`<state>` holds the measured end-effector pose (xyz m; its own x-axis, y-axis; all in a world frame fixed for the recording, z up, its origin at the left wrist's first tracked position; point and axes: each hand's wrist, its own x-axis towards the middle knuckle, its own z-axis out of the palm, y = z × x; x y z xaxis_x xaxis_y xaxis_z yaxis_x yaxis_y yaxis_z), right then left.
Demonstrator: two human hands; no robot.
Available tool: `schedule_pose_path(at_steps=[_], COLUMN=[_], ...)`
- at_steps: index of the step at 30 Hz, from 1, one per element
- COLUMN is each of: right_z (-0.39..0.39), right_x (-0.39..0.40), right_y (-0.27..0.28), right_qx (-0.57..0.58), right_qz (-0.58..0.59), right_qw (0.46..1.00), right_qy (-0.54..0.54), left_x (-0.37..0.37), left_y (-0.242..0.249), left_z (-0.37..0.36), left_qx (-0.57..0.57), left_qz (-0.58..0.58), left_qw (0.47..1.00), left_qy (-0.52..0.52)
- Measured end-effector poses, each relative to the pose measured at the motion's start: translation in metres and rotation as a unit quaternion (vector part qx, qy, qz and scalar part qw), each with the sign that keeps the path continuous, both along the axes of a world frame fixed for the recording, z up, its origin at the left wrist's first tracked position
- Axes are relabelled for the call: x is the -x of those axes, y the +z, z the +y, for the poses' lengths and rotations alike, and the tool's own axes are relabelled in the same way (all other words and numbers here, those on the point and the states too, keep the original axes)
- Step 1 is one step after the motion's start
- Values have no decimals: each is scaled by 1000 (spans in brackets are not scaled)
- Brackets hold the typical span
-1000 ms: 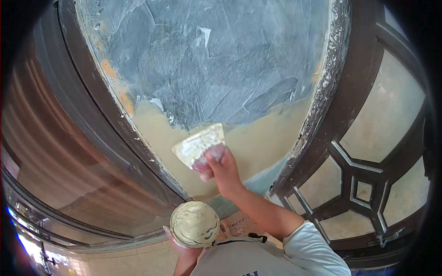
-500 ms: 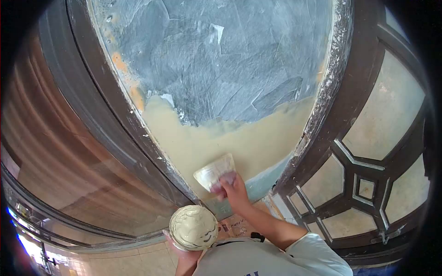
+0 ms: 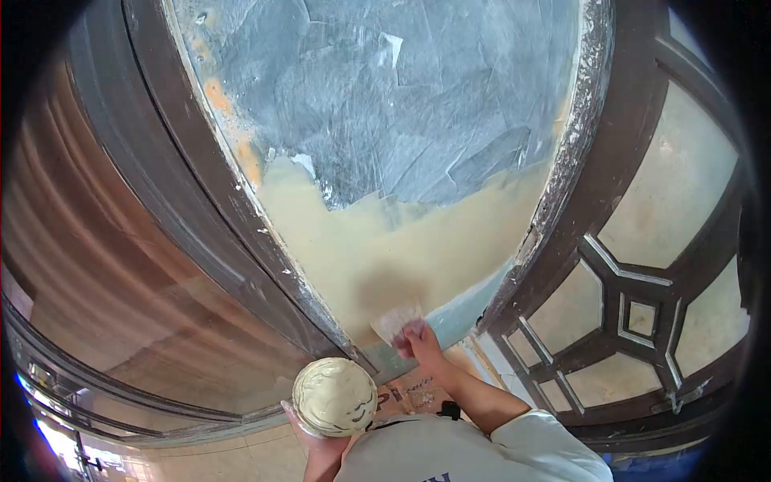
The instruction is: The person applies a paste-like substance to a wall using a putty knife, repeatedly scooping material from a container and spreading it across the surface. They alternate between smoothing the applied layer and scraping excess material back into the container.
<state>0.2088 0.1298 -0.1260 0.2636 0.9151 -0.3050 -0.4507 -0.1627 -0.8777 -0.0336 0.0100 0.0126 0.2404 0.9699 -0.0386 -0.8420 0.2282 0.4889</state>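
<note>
My right hand (image 3: 417,341) is closed around a putty knife (image 3: 393,321) with a broad, pale-smeared blade, low in front of the wall. Fresh cream-coloured filler (image 3: 337,249) covers the lower part of the wall, and the blade overlaps its lower area. Above it the surface is rough blue-grey wall (image 3: 450,96) with scrape marks. At the lower left my left hand (image 3: 309,430) cups a round container from below and the side. Cream filler (image 3: 335,395) is heaped in that container, swirled on top, and hides most of its wall.
A dark frame with worn paint (image 3: 265,229) borders the wall on the left, and a chipped post (image 3: 562,177) on the right. Further right stands a dark panelled door (image 3: 562,277). Brown cardboard (image 3: 414,394) lies on the floor near my body.
My right hand has drawn the putty knife down and slightly right, away from the filler's middle, and the blade has turned. The left hand with the container has barely shifted.
</note>
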Motion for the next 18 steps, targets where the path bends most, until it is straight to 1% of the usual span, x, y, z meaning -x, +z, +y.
schedule_pose_path(at_steps=[1,2,3,4,5,6,7,8,9,10,11,12,14,15,16,17,18], right_z=[-14,-23,-26,-29,-31,-27,-18,-11,-3,4,10,14,21,24,25,31,32], right_x=[-12,-24,-32,-38,-40,-41,-42,-43,-43,-44,-44,-43,-40,-39,-39,-42,-44], right_y=[-42,-64,-61,-52,-44,-18,23,64,105,145,179,207,236,243,244,227,209], right_qx=[31,60,56,50,45,27,10,-33,-77,-112,-147,-169,-191,-204,-217,-208,-207], right_qz=[32,63,65,27,-11,-4,3,2,-1,-13,-25,-20,-13,-5,2,-11,-11], right_qw=[998,993,993,995,995,997,999,999,997,994,989,985,981,978,976,977,978], right_qy=[43,84,81,86,93,69,43,22,1,4,8,19,29,31,32,36,35], left_x=[3,5,7,7,6,2,0,-1,-1,-3,-16,-18,-20,-19,-17,-16,-17], left_y=[-2,-4,-6,-2,1,12,18,16,11,9,36,33,24,19,13,8,8], left_z=[0,0,0,2,4,3,2,3,6,8,10,10,11,13,15,15,14], left_qx=[-27,-29,-66,-104,-107,-52,6,9,-21,-52,-181,-180,-46,-45,-4,38,39], left_qz=[9,10,100,188,188,92,-5,-5,27,58,29,28,-8,-8,-15,-23,-23], left_qw=[1000,1000,993,976,976,994,1000,1000,999,997,979,979,995,995,996,995,995], left_qy=[-3,-8,13,36,37,18,-3,-5,-17,-29,-89,-91,-85,-86,-89,-90,-91])
